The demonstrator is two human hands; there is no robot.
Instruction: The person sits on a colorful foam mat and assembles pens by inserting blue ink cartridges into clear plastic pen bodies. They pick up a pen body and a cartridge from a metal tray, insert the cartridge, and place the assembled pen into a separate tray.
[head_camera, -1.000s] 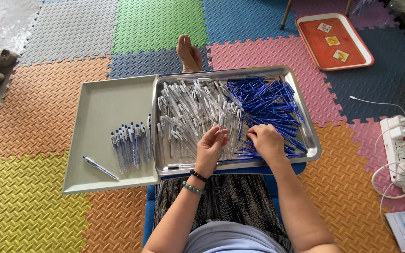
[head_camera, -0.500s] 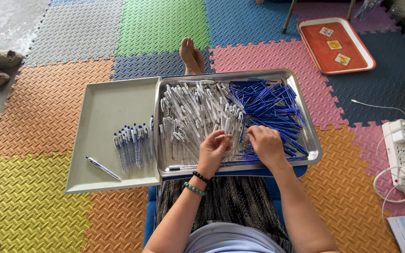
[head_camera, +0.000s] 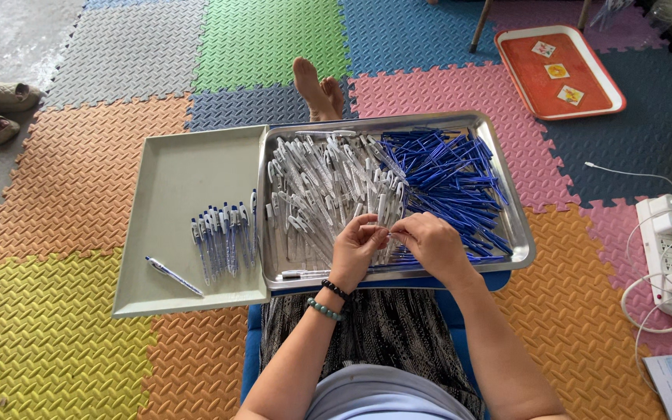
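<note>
Pen part: a thin clear piece (head_camera: 390, 230), just below the middle of the frame, pinched between both hands over the near edge of the steel tray; too small to tell more.
Left hand: left hand (head_camera: 357, 250), fingers curled and pressed together on the pen part's left end; two bead bracelets sit on its wrist.
Right hand: right hand (head_camera: 432, 243), thumb and fingertips pinching the right end, touching the left hand's fingertips.
Steel tray: steel tray (head_camera: 516, 233), centre of the frame, resting on the person's lap.
White barrels: heap of clear-and-white pen barrels (head_camera: 324, 190) in the tray's left half.
Blue refills: pile of blue refills (head_camera: 449, 175) in the tray's right half, just beyond the right hand.
Grey tray: grey tray (head_camera: 184, 175), left of centre, touching the steel tray.
Finished pens: row of assembled pens (head_camera: 223, 237) in the grey tray; one single pen (head_camera: 173, 276) lies apart.
Orange tray: orange tray (head_camera: 558, 97), upper right, on the foam mat floor (head_camera: 79, 155).
Power strip: white power strip (head_camera: 663, 253), right edge.
</note>
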